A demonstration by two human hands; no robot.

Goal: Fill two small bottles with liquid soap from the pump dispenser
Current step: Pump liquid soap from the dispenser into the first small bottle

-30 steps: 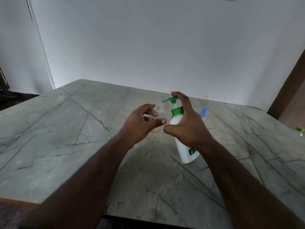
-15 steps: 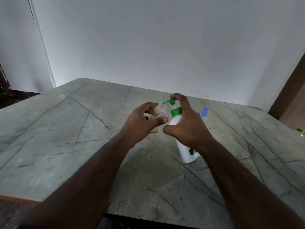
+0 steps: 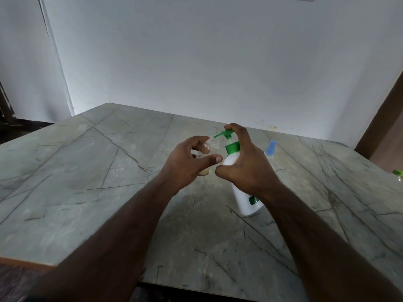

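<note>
The grey veined table fills the lower two thirds of the frame under a pale wall. Right of centre on it stands the white dispenser, leaning left. The right hand wraps its shoulder, thumb at the front, with the forefinger arched over the green pump. Left of it, the left hand holds a small clear bottle, thumb and fingers curled round it, its threaded neck tipped up to the pump's spout. A pale yellowish layer shows at the bottle's base below the hand.

Half a second ago the pump head sat low against the green collar; now it stands higher, with stem showing beneath it, much as it did a second ago. That reads as one stroke finished and the head sprung back for another. The bottle looks only slightly filled, so more strokes seem needed.

At the right, lying beyond the hands, is a blue-capped bottle, perhaps the second one. A small green-topped thing sits at the far right edge, too cropped to name.
</note>
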